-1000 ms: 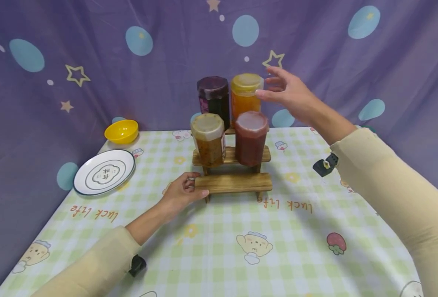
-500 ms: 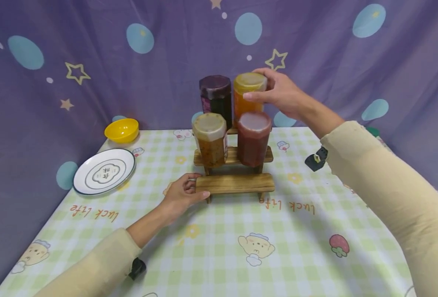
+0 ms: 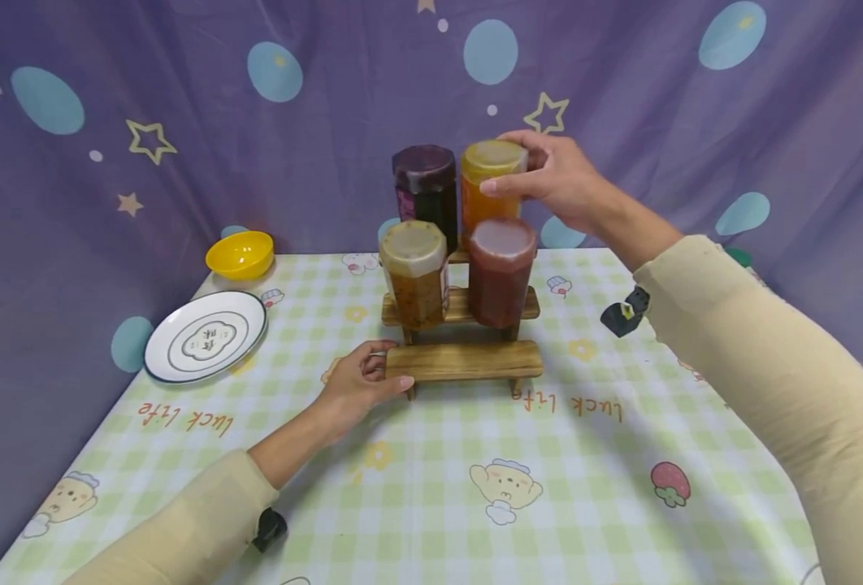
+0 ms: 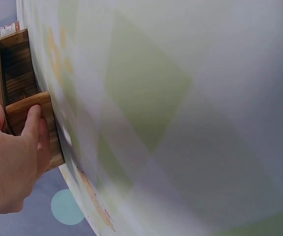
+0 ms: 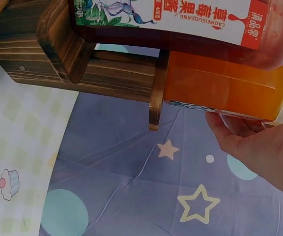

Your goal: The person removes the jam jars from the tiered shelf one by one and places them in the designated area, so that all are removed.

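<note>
Left hand (image 3: pixel 354 380) grips the rack (image 3: pixel 464 361); right hand (image 3: pixel 563 177) grips the orange jar (image 3: pixel 488 210) on its top step (image 5: pixel 157 96) — seemingly seated, unreleased — while dark jar (image 3: pixel 431 195), amber jar (image 3: pixel 417 294) and red jar (image 3: pixel 500 280) already stand shelved.

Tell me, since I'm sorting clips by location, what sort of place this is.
Probably a staged tabletop set, judging by the patterned purple curtain behind the checked tablecloth and the stepped wooden rack of jars.

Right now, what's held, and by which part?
Right grip: the orange jar, near its lid. Left grip: the wooden rack, by the left end of its lowest step.
</note>
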`<act>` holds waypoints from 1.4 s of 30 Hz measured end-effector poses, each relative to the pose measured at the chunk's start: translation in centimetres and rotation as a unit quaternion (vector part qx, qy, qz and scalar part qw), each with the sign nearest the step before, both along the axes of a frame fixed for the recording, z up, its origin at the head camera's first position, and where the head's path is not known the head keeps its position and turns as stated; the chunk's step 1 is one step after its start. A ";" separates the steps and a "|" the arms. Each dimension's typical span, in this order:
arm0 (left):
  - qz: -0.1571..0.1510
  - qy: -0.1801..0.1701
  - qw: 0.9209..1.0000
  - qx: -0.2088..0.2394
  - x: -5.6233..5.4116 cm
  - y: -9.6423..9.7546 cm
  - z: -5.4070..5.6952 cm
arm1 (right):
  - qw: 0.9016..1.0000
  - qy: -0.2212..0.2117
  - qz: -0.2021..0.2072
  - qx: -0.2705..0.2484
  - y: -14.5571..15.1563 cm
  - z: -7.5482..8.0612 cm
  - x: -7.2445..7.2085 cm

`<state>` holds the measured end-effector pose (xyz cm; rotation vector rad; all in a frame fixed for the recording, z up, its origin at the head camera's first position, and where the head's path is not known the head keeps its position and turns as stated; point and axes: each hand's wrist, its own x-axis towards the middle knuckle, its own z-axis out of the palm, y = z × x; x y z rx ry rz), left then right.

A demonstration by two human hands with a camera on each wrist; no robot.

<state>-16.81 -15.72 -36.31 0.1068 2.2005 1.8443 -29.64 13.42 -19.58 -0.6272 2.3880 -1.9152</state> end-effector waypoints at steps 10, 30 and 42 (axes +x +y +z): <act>0.002 -0.009 1.000 0.005 0.1 0.0 0.0 | 0.998 0.007 -0.038 -0.039 1.0 1.0 0.7; 0.009 -0.015 1.000 0.002 0.0 -0.1 0.0 | 0.991 0.048 -0.070 -0.107 6.1 2.7 1.7; 0.011 -0.023 1.000 0.017 -0.1 -0.1 0.0 | 0.983 0.010 -0.081 -0.166 9.6 2.1 2.2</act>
